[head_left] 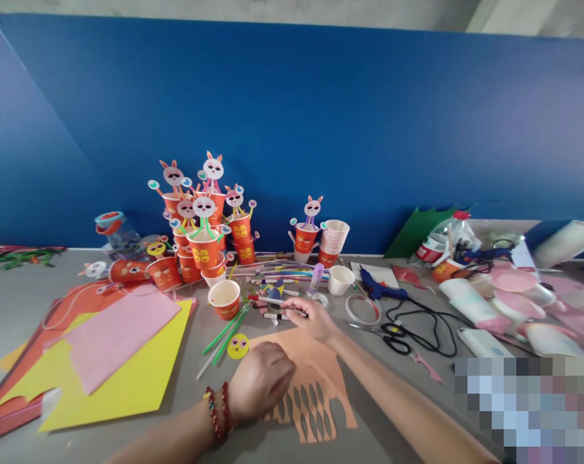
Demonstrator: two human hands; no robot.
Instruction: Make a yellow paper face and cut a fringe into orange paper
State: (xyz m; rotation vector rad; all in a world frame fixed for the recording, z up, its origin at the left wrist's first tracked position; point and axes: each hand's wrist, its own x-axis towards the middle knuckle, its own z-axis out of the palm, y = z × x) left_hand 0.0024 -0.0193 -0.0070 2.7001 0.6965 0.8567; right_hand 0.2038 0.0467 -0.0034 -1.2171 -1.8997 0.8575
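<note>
The right hand (316, 319) reaches in with thumb and fingers drawn together at the end of a slim white marker with a red cap (267, 299); whether they pinch it, I cannot tell. The left hand (263, 380) is loosely curled, knuckles up, over a sheet of peach paper (299, 341) (its near part full of leaf-shaped cutouts); its fingertips are hidden, so its grip cannot be told. Just beside that hand lies a round yellow paper face (238, 346), its features in place but apparently loose, and near it green drinking straws (230, 338) and an open red-and-white paper cup (224, 309) with no figure in it. Those parts look prepared but not joined. Beyond, much seems finished: a cluster of red paper cups with white rabbit faces on straws (205, 251), one similar rabbit cup standing apart (305, 240), and a yellow-faced figure (156, 248) above another red cup. A nested stack of paper cups (334, 238) stands farther back, apparently unused, so the yellow face seems the unfinished piece.
</note>
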